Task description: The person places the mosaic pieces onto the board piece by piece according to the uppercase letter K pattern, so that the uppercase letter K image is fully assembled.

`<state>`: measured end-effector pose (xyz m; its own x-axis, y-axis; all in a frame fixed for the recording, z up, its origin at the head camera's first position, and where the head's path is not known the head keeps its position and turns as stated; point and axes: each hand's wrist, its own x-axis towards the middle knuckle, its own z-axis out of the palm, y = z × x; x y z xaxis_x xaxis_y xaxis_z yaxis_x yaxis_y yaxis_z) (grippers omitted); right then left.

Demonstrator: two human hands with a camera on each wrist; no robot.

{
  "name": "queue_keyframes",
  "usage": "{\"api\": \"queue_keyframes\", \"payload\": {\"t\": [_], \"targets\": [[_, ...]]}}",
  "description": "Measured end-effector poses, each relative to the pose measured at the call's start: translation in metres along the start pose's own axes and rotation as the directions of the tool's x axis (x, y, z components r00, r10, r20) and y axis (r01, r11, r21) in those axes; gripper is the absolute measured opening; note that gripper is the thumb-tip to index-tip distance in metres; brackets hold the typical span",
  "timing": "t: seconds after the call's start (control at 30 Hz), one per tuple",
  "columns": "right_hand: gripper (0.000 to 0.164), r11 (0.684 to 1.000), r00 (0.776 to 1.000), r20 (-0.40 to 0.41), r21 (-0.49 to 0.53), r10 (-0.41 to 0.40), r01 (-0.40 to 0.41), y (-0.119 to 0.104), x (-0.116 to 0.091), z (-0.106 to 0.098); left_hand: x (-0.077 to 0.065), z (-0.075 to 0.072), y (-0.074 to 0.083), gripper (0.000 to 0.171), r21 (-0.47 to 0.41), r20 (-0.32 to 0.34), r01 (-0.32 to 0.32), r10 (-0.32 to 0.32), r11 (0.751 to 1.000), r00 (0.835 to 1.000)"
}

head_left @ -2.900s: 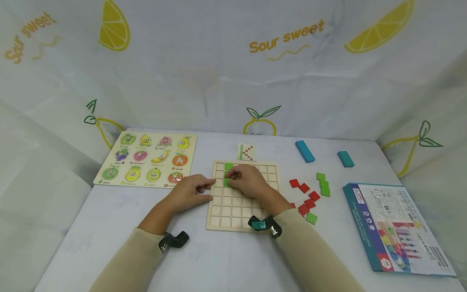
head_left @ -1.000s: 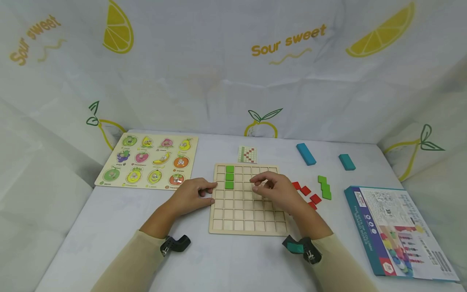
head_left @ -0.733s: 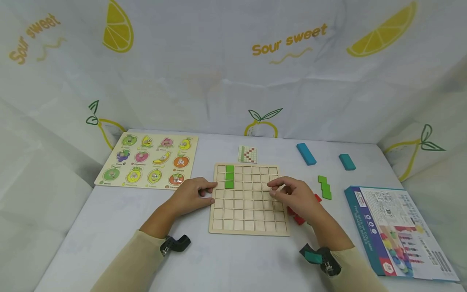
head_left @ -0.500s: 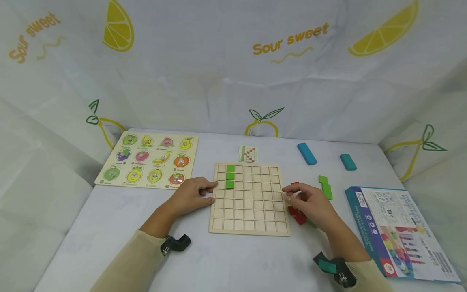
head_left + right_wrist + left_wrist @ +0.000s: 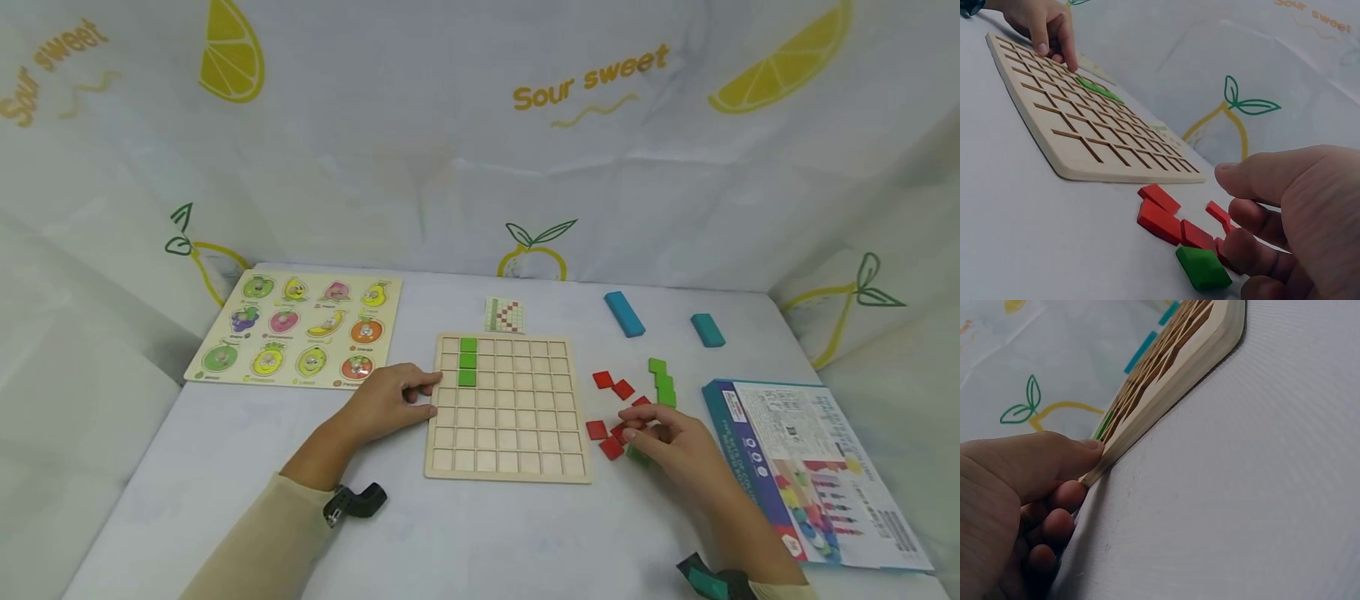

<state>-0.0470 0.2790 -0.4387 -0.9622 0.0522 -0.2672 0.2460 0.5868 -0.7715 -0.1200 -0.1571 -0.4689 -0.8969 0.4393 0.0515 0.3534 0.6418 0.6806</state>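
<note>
In the head view my left hand (image 5: 388, 398) rests its index finger and thumb against the left edge of a wooden grid board (image 5: 486, 460). The left wrist view has the thumb (image 5: 1063, 456) right at the board's rim, with other fingers bent below it. One column of the board holds green square tiles (image 5: 467, 361). Off the board's right side, my right hand (image 5: 678, 446) hovers over loose red tiles (image 5: 596, 430), thumb and index finger apart with nothing between them. A loose green tile (image 5: 1204, 267) lies just below its fingers in the right wrist view.
A small pattern card (image 5: 505, 315) lies behind the board. Farther right are green tiles (image 5: 660, 381), a blue block (image 5: 624, 313) and a teal block (image 5: 708, 330). A box (image 5: 817, 467) lies at the right, a fruit puzzle (image 5: 297, 331) at the left.
My right hand has left the green tile column and moved right, off the board, to the loose red tiles. The left hand stays at the board's edge.
</note>
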Motion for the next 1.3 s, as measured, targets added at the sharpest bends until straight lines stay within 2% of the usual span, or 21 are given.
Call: {"api": "queue_keyframes", "payload": {"t": [0.2,0.43,0.87,1.3], "targets": [[0.043,0.996,0.996,-0.011,-0.037,0.085,-0.085,0.018,-0.009,-0.008,0.000,-0.001,0.002,0.052,-0.022,0.007,-0.002,0.002,1.000,1.000],[0.048,0.987,0.992,-0.010,-0.098,0.130,-0.130,0.027,-0.016,-0.017,-0.001,-0.001,0.002,0.052,-0.032,0.008,0.002,-0.002,0.999,1.000],[0.042,0.983,0.996,-0.060,-0.167,0.060,-0.069,0.031,-0.019,-0.005,-0.002,-0.001,0.000,0.053,-0.002,0.002,-0.005,0.005,1.000,1.000],[0.037,0.982,0.996,-0.039,-0.174,0.074,-0.080,0.025,-0.018,-0.006,-0.001,-0.003,0.002,0.053,-0.005,0.010,0.004,-0.004,1.000,1.000]]}}
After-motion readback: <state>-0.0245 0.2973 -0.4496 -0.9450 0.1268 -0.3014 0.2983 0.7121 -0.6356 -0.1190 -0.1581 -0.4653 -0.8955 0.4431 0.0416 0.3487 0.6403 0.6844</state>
